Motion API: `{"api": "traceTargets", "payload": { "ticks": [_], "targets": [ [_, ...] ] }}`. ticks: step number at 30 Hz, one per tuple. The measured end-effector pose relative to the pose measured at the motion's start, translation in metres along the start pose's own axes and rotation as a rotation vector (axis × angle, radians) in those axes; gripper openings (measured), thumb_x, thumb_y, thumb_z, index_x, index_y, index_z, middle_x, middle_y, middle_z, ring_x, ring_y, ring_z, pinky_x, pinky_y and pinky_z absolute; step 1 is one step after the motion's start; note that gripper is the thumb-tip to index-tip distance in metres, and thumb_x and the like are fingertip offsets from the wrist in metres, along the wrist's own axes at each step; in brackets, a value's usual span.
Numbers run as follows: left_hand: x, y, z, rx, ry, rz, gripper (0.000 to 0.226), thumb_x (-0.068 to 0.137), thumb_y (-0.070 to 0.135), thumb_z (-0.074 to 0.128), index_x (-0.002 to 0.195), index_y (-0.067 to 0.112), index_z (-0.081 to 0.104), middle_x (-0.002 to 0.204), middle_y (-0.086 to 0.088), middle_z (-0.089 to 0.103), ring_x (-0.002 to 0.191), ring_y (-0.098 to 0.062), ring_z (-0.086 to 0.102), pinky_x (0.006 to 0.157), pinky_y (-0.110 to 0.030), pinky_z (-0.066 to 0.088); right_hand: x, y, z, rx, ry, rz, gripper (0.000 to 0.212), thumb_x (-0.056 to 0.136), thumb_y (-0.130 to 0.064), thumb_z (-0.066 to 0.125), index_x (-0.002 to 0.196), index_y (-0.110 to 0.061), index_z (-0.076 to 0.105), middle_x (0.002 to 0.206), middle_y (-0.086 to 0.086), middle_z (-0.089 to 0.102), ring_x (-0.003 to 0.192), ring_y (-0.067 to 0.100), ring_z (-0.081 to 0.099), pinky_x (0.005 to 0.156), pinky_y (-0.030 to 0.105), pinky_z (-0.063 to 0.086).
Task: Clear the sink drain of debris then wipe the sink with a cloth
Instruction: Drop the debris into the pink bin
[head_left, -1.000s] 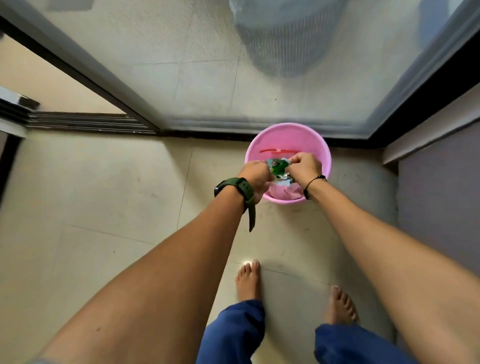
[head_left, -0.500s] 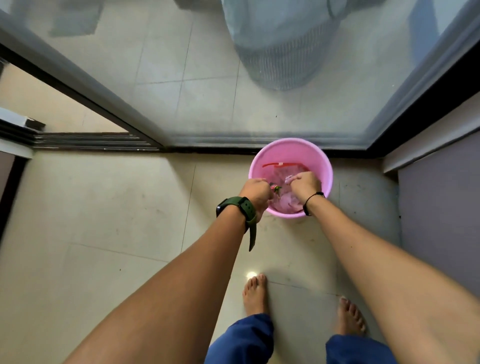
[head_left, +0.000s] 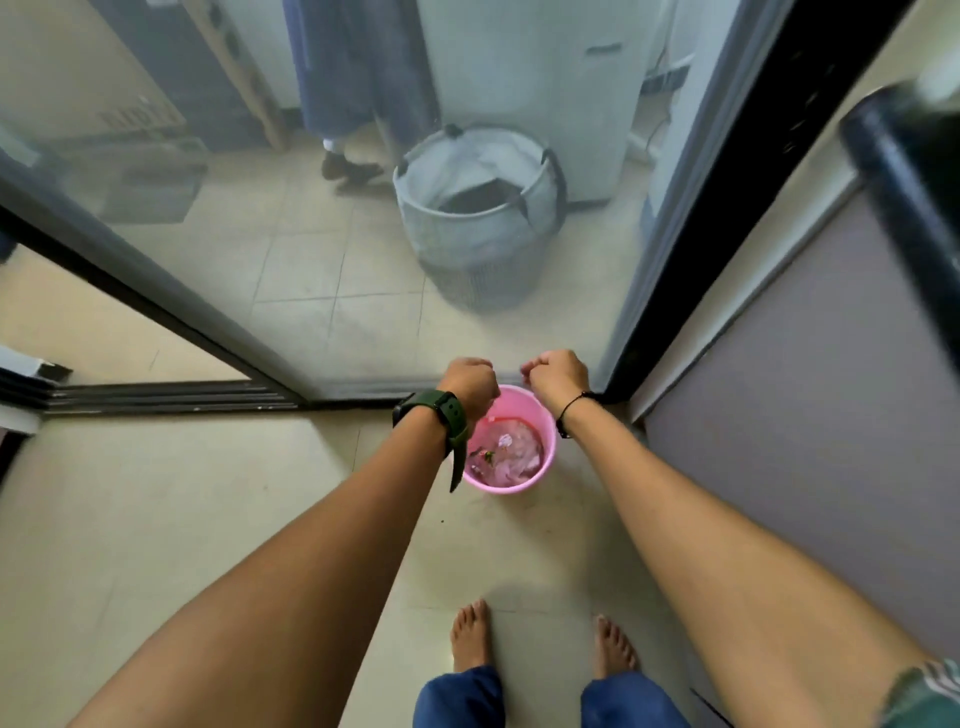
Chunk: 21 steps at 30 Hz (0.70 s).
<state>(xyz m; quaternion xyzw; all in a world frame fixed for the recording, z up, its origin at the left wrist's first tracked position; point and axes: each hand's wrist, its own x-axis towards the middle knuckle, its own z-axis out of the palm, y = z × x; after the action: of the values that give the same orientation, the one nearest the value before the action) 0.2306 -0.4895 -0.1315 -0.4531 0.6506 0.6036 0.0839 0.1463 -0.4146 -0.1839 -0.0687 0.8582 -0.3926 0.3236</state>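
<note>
A small pink bucket (head_left: 546, 434) stands on the tiled floor by the glass door. Inside it lie crumpled plastic and a green scrap of debris (head_left: 488, 457). My left hand (head_left: 470, 383), with a green watch on the wrist, hovers above the bucket's far left rim, fingers curled shut with nothing visible in them. My right hand (head_left: 556, 375), a black cord at the wrist, is level with it above the far right rim, also curled shut and holding nothing I can see. No sink or cloth is in view.
A glass sliding door (head_left: 311, 249) with a dark frame (head_left: 727, 208) stands just beyond the bucket. Behind the glass are a grey laundry basket (head_left: 478, 228) and a white appliance (head_left: 530, 78). A grey wall (head_left: 810, 395) runs along the right. My bare feet (head_left: 470, 634) stand on the floor.
Both hands rose out of the bucket and moved apart. The green debris they held now lies in the bucket. The view has tilted up, showing more beyond the glass.
</note>
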Motion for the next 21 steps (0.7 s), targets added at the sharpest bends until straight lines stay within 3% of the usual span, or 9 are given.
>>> {"api": "traceTargets", "payload": {
  "ticks": [4, 10, 12, 16, 21],
  "targets": [
    [-0.037, 0.056, 0.001, 0.067, -0.021, 0.061, 0.033, 0.085, -0.009, 0.04, 0.066, 0.018, 0.044, 0.069, -0.001, 0.045, 0.061, -0.013, 0.045, 0.062, -0.025, 0.042, -0.04, -0.033, -0.054, 0.082, 0.085, -0.035, 0.024, 0.083, -0.007, 0.051, 0.094, 0.002, 0.071, 0.103, 0.024, 0.069, 0.101, 0.038, 0.063, 0.09, 0.044, 0.052],
    [-0.096, 0.145, 0.021, 0.167, -0.121, 0.222, 0.028, 0.086, -0.006, 0.039, 0.068, 0.014, 0.045, 0.071, -0.004, 0.048, 0.065, -0.017, 0.048, 0.07, -0.03, 0.044, -0.111, -0.065, -0.149, 0.248, 0.294, -0.133, 0.028, 0.079, 0.005, 0.043, 0.087, 0.003, 0.07, 0.09, 0.022, 0.069, 0.079, 0.024, 0.06, 0.086, 0.044, 0.054],
    [-0.116, 0.175, 0.026, 0.106, -0.176, 0.3, 0.028, 0.088, -0.005, 0.039, 0.07, 0.014, 0.046, 0.071, -0.003, 0.049, 0.063, -0.014, 0.048, 0.064, -0.025, 0.043, -0.135, -0.071, -0.181, 0.343, 0.36, -0.199, 0.029, 0.08, 0.01, 0.039, 0.087, 0.004, 0.067, 0.081, 0.016, 0.065, 0.076, 0.024, 0.062, 0.08, 0.04, 0.058],
    [-0.158, 0.229, 0.042, 0.091, -0.303, 0.427, 0.028, 0.089, -0.008, 0.039, 0.072, 0.013, 0.048, 0.074, -0.004, 0.052, 0.065, -0.014, 0.051, 0.064, -0.023, 0.045, -0.175, -0.074, -0.241, 0.471, 0.511, -0.265, 0.03, 0.082, 0.013, 0.039, 0.091, 0.006, 0.066, 0.083, 0.013, 0.064, 0.069, 0.016, 0.062, 0.064, 0.017, 0.055],
    [-0.197, 0.264, 0.095, 0.131, -0.437, 0.489, 0.025, 0.088, -0.006, 0.045, 0.068, 0.007, 0.054, 0.073, -0.008, 0.052, 0.067, -0.015, 0.054, 0.059, -0.021, 0.05, -0.206, -0.047, -0.296, 0.566, 0.691, -0.217, 0.032, 0.081, 0.016, 0.035, 0.09, 0.007, 0.065, 0.083, 0.015, 0.063, 0.065, 0.013, 0.06, 0.063, 0.018, 0.055]
  ]
}}
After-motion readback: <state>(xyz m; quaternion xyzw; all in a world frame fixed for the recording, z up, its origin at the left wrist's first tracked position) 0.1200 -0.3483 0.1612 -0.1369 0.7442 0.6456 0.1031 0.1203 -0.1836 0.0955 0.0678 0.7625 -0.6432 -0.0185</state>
